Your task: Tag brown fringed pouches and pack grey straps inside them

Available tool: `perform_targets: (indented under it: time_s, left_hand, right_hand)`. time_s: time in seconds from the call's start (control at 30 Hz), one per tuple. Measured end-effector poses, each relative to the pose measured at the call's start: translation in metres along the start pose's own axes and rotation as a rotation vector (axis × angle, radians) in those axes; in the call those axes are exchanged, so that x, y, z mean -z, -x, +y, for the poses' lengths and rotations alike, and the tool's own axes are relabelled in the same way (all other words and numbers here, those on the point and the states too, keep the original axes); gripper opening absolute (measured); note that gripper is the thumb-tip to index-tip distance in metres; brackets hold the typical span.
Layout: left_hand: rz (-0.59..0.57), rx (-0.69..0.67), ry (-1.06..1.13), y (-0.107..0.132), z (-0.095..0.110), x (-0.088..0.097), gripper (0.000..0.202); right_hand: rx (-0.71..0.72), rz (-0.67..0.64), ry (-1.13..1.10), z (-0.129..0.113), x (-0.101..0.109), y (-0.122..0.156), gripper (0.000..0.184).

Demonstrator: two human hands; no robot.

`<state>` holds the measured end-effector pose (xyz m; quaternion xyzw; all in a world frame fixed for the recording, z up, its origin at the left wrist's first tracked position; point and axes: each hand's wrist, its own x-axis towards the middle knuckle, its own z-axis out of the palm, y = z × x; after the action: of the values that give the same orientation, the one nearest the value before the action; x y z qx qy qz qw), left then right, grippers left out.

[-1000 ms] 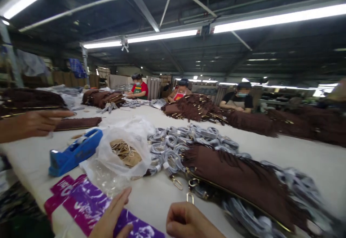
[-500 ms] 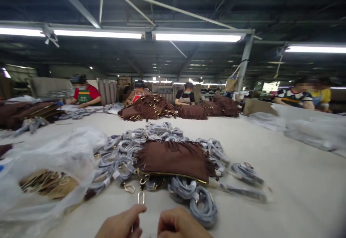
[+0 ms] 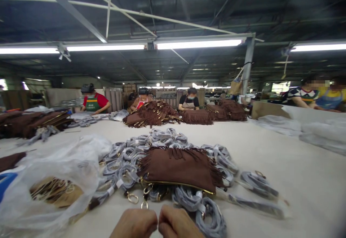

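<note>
My left hand (image 3: 135,223) and my right hand (image 3: 178,223) are at the bottom edge, closed and almost touching at the fingers. Whatever they pinch, if anything, is hidden behind the fingers. Just beyond them lies a brown fringed bag (image 3: 178,167) with a gold zipper along its near edge. A gold metal clasp (image 3: 144,205) on a dark tab shows right above my left hand, with a second gold clasp (image 3: 132,198) to its left. Coiled straps in grey wrapping (image 3: 211,218) lie beside my right hand, and more of them surround the bag.
At left, a clear plastic bag (image 3: 65,158) holds tan pieces with cords (image 3: 55,191). Wrapped straps (image 3: 256,184) lie at right on the white table (image 3: 305,180). Piles of brown fringed bags (image 3: 154,113) stand at the far side, where several people (image 3: 94,101) work.
My hands have come together from a small gap, and the left fingers, partly extended before, are now curled. The view has tilted up slightly, and the table things sit lower in it.
</note>
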<state>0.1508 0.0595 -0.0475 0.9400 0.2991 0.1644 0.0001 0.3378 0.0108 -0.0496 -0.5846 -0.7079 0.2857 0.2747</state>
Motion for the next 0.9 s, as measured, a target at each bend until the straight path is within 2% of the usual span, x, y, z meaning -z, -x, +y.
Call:
perform_targets:
  time_s: [0.1, 0.17, 0.27, 0.37, 0.47, 0.57, 0.7, 0.8, 0.9]
  left_hand:
    - [0.089, 0.146, 0.073, -0.025, -0.022, 0.016, 0.031]
    - [0.115, 0.248, 0.048, -0.040, -0.039, 0.018, 0.046]
    - [0.077, 0.302, 0.062, -0.055, -0.060, 0.005, 0.058]
    - [0.052, 0.283, 0.114, -0.062, -0.066, -0.011, 0.066]
    - [0.068, 0.282, 0.130, -0.068, -0.064, -0.014, 0.056]
    - [0.097, 0.282, 0.203, -0.079, -0.065, -0.004, 0.038]
    - [0.116, 0.269, 0.258, -0.097, -0.074, 0.013, 0.028]
    - [0.117, 0.281, 0.268, -0.105, -0.078, 0.018, 0.024]
    - [0.141, 0.320, 0.262, -0.108, -0.078, 0.014, 0.024]
  right_hand:
    - [0.061, 0.102, -0.008, 0.004, 0.019, -0.016, 0.012]
    - [0.041, 0.178, -0.034, 0.008, 0.029, -0.023, 0.014]
    - [0.037, 0.180, -0.066, 0.019, 0.031, -0.029, 0.013]
    - [0.096, 0.180, -0.075, 0.029, 0.025, -0.033, 0.010]
    - [0.117, 0.186, -0.098, 0.030, 0.025, -0.036, 0.009]
    - [0.106, 0.205, -0.119, 0.025, 0.032, -0.043, 0.014]
    - [0.156, 0.296, -0.067, 0.020, 0.036, -0.057, 0.012]
    - [0.156, 0.335, 0.029, 0.017, 0.036, -0.064, 0.014]
    - [0.089, 0.363, 0.259, 0.012, 0.036, -0.069, 0.018]
